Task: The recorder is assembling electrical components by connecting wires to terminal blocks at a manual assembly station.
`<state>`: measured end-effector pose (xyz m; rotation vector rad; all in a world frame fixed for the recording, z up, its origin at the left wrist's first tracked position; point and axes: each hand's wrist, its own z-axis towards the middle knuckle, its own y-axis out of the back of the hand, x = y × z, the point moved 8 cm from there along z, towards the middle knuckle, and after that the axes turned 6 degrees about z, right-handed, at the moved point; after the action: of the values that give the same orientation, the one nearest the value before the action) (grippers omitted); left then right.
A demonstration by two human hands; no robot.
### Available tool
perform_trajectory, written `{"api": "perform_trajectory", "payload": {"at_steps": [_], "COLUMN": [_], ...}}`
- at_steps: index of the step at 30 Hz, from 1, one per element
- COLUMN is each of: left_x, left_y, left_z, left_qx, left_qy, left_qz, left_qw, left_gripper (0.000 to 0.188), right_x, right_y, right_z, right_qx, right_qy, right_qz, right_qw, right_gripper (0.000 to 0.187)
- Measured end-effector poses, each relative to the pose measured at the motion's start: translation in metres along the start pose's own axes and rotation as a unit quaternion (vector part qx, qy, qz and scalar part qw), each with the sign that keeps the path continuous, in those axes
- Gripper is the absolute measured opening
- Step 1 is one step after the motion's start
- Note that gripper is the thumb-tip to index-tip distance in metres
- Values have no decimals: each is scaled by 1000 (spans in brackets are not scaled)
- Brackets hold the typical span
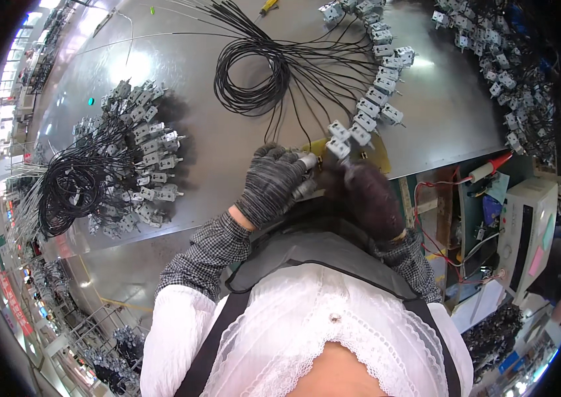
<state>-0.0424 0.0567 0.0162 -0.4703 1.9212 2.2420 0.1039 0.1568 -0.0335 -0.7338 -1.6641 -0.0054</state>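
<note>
My left hand [272, 182], in a grey striped glove, is at the table's near edge with its fingers curled and pressed together. What they hold, if anything, is too small to make out. Close to its right, my right hand [374, 198], in a dark glove, is smeared by motion, so its fingers do not show clearly. A yellowish plate [378, 157] lies partly under and behind both hands. Just beyond the right hand, small boxy metal parts [365, 122] run in a curved row, joined to a coil of black cables [251, 76].
A second bundle of metal parts [151, 159] with coiled black cable lies on the metal table [211, 142] at left. More parts [492, 73] are heaped at far right. Beside the table's right edge are a red-tipped probe [492, 167] with red wire and a pale instrument box [528, 228].
</note>
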Motion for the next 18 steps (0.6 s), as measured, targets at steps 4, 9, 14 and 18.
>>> {"api": "perform_trajectory", "payload": {"at_steps": [4, 9, 14, 18], "left_x": [-1, 12, 31, 16], "left_y": [-5, -5, -23, -12], "left_z": [1, 15, 22, 33], "left_qx": [12, -5, -28, -27], "left_qy": [-32, 30, 104, 71], "left_qz": [-2, -54, -200, -128], "left_qw": [999, 998, 974, 989], "left_gripper": [48, 39, 27, 26], "right_x": [6, 11, 22, 22], "right_y": [28, 37, 20, 14], "right_z": [14, 14, 1, -8], "right_qx": [-104, -148, -111, -84], "right_qy": [40, 77, 0, 54], "right_qz": [34, -102, -188, -257], "right_qw": [993, 981, 976, 961], "right_gripper": [37, 36, 27, 23]}}
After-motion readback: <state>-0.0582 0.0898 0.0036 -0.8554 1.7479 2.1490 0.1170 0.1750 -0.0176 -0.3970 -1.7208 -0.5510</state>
